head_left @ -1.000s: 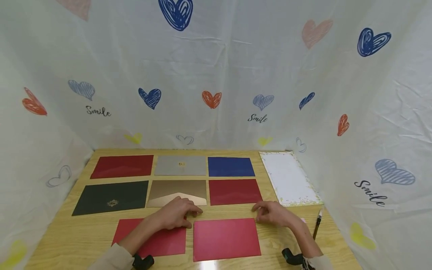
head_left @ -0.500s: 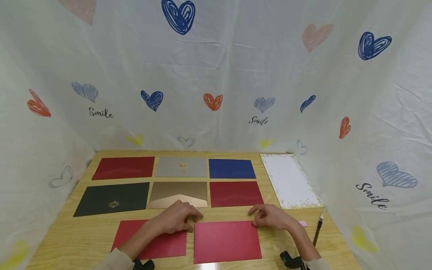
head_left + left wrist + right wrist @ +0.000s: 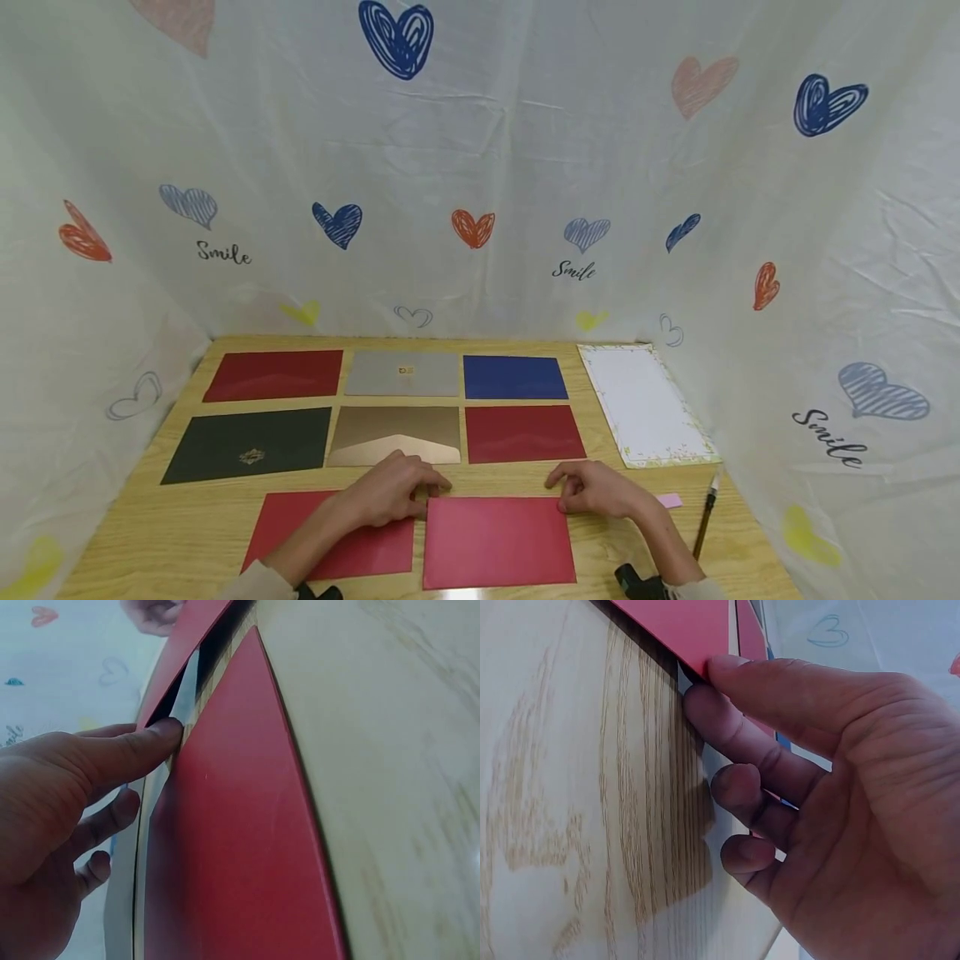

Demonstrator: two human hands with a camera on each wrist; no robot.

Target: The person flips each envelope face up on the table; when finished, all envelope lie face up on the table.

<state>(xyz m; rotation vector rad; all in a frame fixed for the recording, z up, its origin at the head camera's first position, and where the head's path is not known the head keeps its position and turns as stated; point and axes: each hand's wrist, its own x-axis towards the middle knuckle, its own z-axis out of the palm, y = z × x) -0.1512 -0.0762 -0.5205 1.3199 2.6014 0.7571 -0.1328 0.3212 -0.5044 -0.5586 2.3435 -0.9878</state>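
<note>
A red envelope (image 3: pixel 499 543) lies in front of me at the table's near side, its far edge raised slightly off the wood. My left hand (image 3: pixel 393 490) pinches its far left corner, the thumb tip at the edge in the left wrist view. At the far right corner, my right hand (image 3: pixel 600 488) pinches the same envelope between thumb and index finger; the right wrist view shows the other fingers curled below. Under my left forearm a second red envelope (image 3: pixel 375 552) lies flat, partly covered.
Beyond the hands lie two rows of envelopes: dark red (image 3: pixel 273 375), grey (image 3: pixel 375 372), blue (image 3: pixel 516 377), dark green (image 3: pixel 247 446), gold (image 3: pixel 352 429) and red (image 3: pixel 523 433). At right are a floral-bordered white sheet (image 3: pixel 641 400), a pink slip (image 3: pixel 670 500) and a brush (image 3: pixel 705 517).
My right hand has moved slightly left and taken hold of the envelope's corner. The near red envelope has shifted a little left, its far edge now lifted. The left hand stays nearly in place.
</note>
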